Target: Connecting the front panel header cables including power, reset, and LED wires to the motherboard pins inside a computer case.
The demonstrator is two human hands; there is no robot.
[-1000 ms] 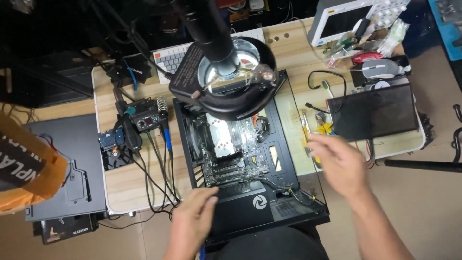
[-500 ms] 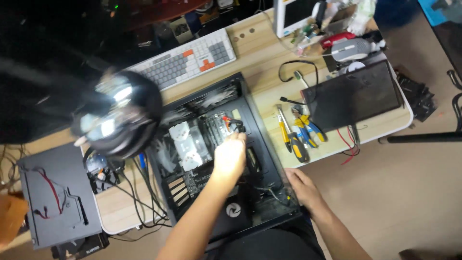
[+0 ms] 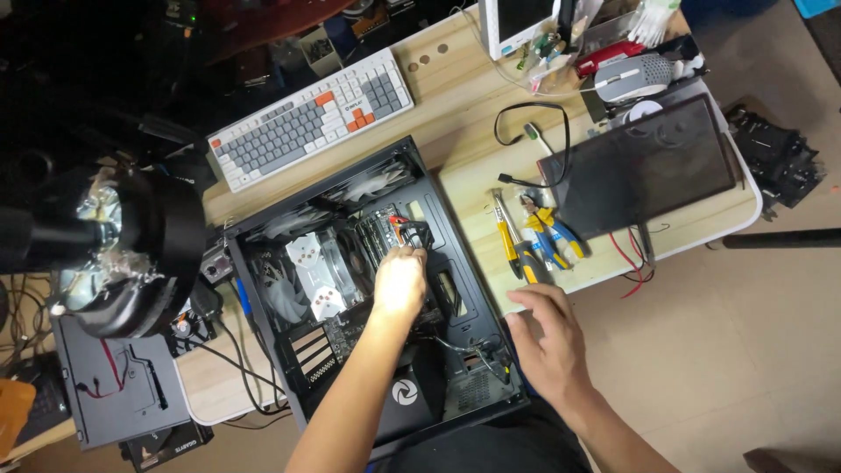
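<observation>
Black steel frames the open computer case [image 3: 455, 289], which lies on its side across the near half of the wooden desk [image 3: 455, 114], its cavity facing up at me. My left hand [image 3: 399, 282] is down inside it, at about the centre of the case, fingers curled narrow over the board beside a bundle of black cable with an orange-red clip [image 3: 405, 229]; I cannot tell whether they pinch anything. At 9 o'clock from that hand sits the pale cooler [image 3: 317, 276], and clear fans [image 3: 368, 182] line the far wall at 12 o'clock.

My right hand [image 3: 545, 337] hangs at the case's 3 o'clock edge, fingers loosely spread and holding nothing, just over the desk rim. At 12 o'clock from it lie a yellow-handled screwdriver [image 3: 508, 236] and blue-and-yellow pliers [image 3: 554, 235], close together. Past them, toward 2 o'clock, a dark glass side panel [image 3: 653, 162] rests flat on the desk with a grey mouse [image 3: 632, 77] beyond it.

A grey-and-orange keyboard [image 3: 311, 118] lies at 11 o'clock from the case. At 9 o'clock a black lamp head [image 3: 131, 254] hangs over the desk's end, above a dark metal panel [image 3: 114, 394].
</observation>
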